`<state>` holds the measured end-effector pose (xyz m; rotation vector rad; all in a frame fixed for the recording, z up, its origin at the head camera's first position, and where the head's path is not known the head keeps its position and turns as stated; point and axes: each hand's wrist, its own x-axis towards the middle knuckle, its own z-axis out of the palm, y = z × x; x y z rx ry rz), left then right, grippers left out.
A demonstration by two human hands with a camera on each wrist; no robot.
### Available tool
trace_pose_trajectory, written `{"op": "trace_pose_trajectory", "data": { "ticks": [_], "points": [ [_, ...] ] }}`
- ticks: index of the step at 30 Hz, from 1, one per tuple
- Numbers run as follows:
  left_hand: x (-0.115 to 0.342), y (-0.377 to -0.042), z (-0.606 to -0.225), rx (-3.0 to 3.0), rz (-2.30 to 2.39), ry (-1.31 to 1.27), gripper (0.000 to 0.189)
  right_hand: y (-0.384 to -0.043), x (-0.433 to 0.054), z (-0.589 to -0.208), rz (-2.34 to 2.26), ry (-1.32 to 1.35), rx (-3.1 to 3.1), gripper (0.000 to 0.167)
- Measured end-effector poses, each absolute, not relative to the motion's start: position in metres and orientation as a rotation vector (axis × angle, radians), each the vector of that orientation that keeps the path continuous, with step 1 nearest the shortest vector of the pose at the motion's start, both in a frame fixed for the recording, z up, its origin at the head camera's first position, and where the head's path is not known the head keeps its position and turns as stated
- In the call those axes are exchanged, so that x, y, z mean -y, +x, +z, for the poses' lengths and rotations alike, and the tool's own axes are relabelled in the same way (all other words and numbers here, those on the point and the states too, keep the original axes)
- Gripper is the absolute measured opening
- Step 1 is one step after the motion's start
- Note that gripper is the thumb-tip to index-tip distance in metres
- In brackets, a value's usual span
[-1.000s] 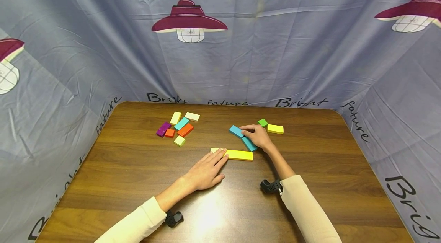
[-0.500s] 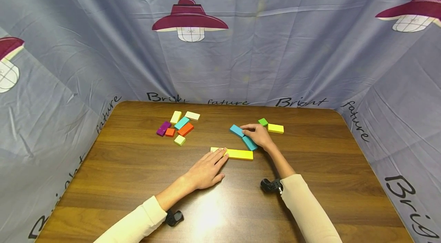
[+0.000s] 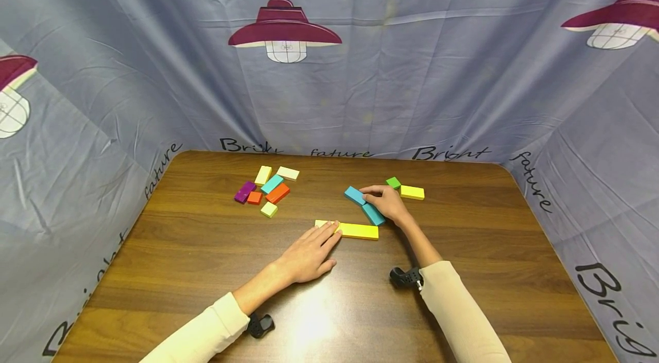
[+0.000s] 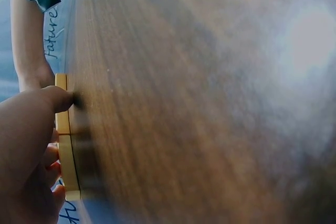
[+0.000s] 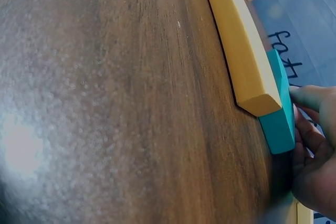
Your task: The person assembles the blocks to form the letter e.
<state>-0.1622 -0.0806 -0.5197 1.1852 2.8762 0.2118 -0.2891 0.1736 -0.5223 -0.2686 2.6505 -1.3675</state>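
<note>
My left hand (image 3: 308,255) lies flat, its fingers resting on a pale yellow block (image 3: 320,224) and the near end of a bright yellow block (image 3: 359,231). Those two blocks form a straight row, end to end. Farther back, my right hand (image 3: 386,202) has its fingers bent and grips the right end of a blue block (image 3: 353,195). A second blue block (image 3: 373,215) slants from that end down toward the yellow row. In the right wrist view, the thumb (image 5: 310,97) is at a teal block (image 5: 278,129) behind the yellow one; the other fingertips are partly hidden.
Beyond the right hand sit a green block (image 3: 393,183) and another yellow block (image 3: 412,192). At the back left lies a loose group with purple (image 3: 244,192), orange (image 3: 277,193), turquoise (image 3: 272,184) and cream (image 3: 288,173) blocks. A printed curtain (image 3: 360,94) surrounds the wooden table (image 3: 170,271).
</note>
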Motion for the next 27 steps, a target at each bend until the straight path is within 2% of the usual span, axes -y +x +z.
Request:
{"op": "trace_pose_trajectory", "data": {
  "ticks": [9, 16, 22, 27],
  "points": [
    [0.08, -0.162, -0.519, -2.882, 0.201, 1.194, 0.065, -0.287, -0.179, -0.523, -1.533, -0.288, -2.691, 0.029],
    [0.081, -0.161, -0.519, -2.881, 0.195, 1.186, 0.065, -0.284, -0.208, -0.511, -1.597, -0.309, -2.884, 0.028],
    [0.08, -0.162, -0.52, -2.882, 0.19, 1.188, 0.065, -0.287, -0.252, -0.511, -1.503, -0.11, -2.935, 0.045],
    [0.08, -0.162, -0.52, -2.88, 0.191, 1.192, 0.065, -0.288, -0.284, -0.522, -1.425, -0.084, -2.802, 0.059]
  ]
}}
